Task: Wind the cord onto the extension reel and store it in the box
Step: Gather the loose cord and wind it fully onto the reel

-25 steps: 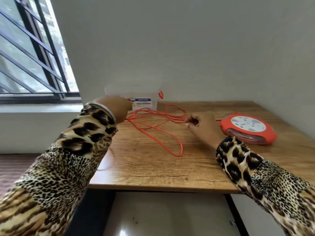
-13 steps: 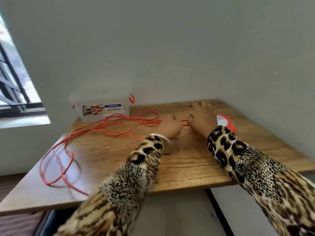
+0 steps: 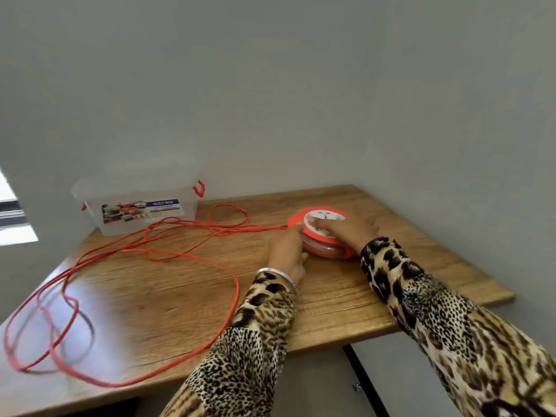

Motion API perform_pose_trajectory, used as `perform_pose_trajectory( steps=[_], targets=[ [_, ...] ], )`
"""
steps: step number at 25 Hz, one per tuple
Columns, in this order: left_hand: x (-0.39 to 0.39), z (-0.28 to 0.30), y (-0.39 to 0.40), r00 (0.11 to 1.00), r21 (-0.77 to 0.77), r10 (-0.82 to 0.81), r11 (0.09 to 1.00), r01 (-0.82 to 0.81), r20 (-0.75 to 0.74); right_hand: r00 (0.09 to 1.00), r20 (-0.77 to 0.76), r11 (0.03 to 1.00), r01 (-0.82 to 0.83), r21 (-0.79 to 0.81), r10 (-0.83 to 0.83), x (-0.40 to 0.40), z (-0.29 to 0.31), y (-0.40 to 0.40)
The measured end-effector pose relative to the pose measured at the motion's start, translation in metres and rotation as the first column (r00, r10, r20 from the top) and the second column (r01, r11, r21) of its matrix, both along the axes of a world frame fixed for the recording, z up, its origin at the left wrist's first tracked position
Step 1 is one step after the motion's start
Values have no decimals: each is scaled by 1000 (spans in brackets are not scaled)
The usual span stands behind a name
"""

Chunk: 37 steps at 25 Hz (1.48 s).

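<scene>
Wooden counter (image 3: 168, 299) carries the round orange-and-white extension reel (image 3: 323, 233) under the flat, spread right hand (image 3: 346, 228), while the left hand (image 3: 287, 251), fingers loosely curled against its rim, meets the loose orange cord (image 3: 234, 281) trailing leftward.

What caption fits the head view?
Both hands on the orange reel, cord loose across the table.

Wooden table (image 3: 168, 299), grey wall (image 3: 270, 85), window (image 3: 12, 212)

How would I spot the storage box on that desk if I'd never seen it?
Start at the wooden table and look to its far left corner, against the wall. There stands the box: clear plastic, with a printed label on its front and small red latches at the ends. It's the only see-through container; the reel is solid orange.
</scene>
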<state>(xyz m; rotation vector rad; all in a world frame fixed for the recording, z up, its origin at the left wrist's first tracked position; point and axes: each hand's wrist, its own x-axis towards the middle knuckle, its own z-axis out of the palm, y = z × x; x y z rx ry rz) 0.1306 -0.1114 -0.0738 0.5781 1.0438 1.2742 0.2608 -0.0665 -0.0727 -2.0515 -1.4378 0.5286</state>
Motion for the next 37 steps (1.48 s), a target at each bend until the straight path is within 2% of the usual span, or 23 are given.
perform_pose_trajectory(
  steps=[2, 7, 8, 9, 11, 13, 14, 18, 21, 23, 29, 34, 37],
  targets=[
    [-16, -3, 6, 999, 50, 32, 998, -34, 30, 985, -169, 993, 2, 121, 19, -27, -10, -8],
    [-78, -1, 11, 984, 254, 145, 960, -114, -106, 941, -260, 917, -104, 385, 216, -75, -9, -3],
    [-91, -1, 12, 982, 307, 156, 945, -116, -110, 941, -210, 890, -154, 430, 264, -79, -9, -2],
    [-104, -1, 14, 980, 357, 166, 927, -116, -114, 950, -96, 850, -218, 479, 297, -84, -9, -2],
    [-124, 0, 17, 976, 415, 168, 905, -97, -137, 923, 230, 706, -384, 595, 308, -92, -9, -8],
    [-137, 1, 19, 971, 430, 146, 901, -51, -191, 818, 492, 533, -571, 625, 300, -96, -9, -11],
    [-143, 1, 22, 967, 438, 129, 899, -19, -222, 758, 579, 483, -644, 593, 300, -97, -9, -12],
    [-163, 5, 33, 940, 489, 55, 864, 124, -335, 612, 733, 453, -766, 455, 298, -100, -3, -10],
    [-170, 10, 37, 912, 502, -3, 834, 229, -411, 496, 821, 379, -844, 380, 282, -104, 6, -3],
    [-170, 12, 38, 891, 514, -25, 810, 284, -453, 448, 859, 366, -865, 344, 249, -104, 9, 4],
    [-175, 21, 34, 845, 461, -128, 791, 403, -518, 381, 911, 378, -876, 300, 160, -94, 13, 7],
    [-174, 22, 29, 866, 444, -163, 805, 394, -472, 401, 915, 403, -846, 349, 49, -94, 9, 4],
    [-170, 21, 27, 874, 463, -134, 805, 372, -467, 471, 882, 463, -784, 414, 9, -98, 5, 3]
  ],
)
